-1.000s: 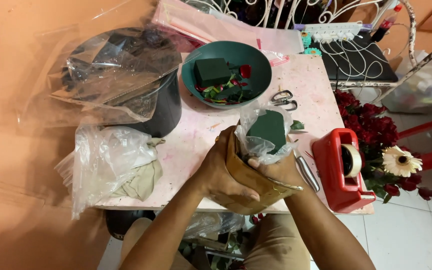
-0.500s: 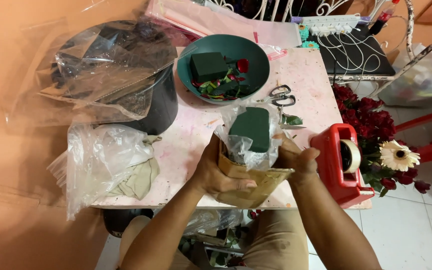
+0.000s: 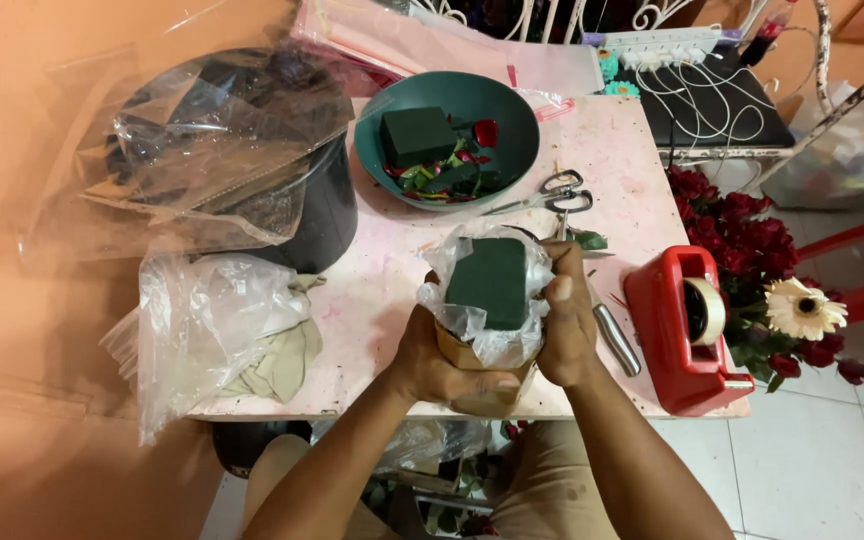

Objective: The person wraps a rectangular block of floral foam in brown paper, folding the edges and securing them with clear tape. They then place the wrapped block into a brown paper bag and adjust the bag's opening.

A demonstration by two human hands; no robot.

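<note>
A dark green foam block (image 3: 492, 282) wrapped in clear plastic (image 3: 480, 335) sits in a brown paper-like holder (image 3: 472, 385) near the front edge of the pink table (image 3: 392, 290). My left hand (image 3: 430, 360) grips the holder from the left and below. My right hand (image 3: 564, 320) clasps the right side of the wrapped block. Both hands hold the bundle upright above the table edge.
A green bowl (image 3: 512, 110) with a foam block and scraps stands behind, scissors (image 3: 552, 192) beside it. A red tape dispenser (image 3: 682, 330) and a metal tool (image 3: 617, 340) lie right. A black bucket (image 3: 317, 215) and plastic bags (image 3: 212, 320) stand left; red flowers (image 3: 742, 240) far right.
The bundle has been turned so the green block's top faces up, with the plastic gathered round it. My hands shifted from the holder's front to its sides.
</note>
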